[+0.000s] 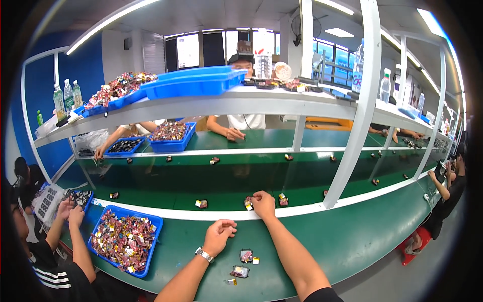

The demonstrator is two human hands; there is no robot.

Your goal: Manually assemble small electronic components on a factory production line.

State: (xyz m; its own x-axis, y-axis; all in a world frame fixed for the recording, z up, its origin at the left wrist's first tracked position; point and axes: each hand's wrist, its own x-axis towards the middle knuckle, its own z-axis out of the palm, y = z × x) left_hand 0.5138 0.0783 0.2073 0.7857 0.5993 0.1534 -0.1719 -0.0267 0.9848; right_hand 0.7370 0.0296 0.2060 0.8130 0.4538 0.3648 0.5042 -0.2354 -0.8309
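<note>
Two small wrapped parts (246, 256) lie on the green tabletop (362, 241) while the right hand (262, 203), fingers closed over another part (248, 203), apparently sets it onto the conveyor belt (226, 183); the left hand (219, 234) rests loosely curled and empty, seemingly best placed for collecting the nearest one.

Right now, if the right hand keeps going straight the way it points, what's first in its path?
The right hand already reaches a small component on the conveyor belt at its fingertips. Beyond that, bare green belt, though depth is hard to judge.

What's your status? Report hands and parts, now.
Right hand out on the belt, closed on a small part. Left hand curled, holding nothing visible. Loose parts by the wrist. Nothing blocking.
</note>
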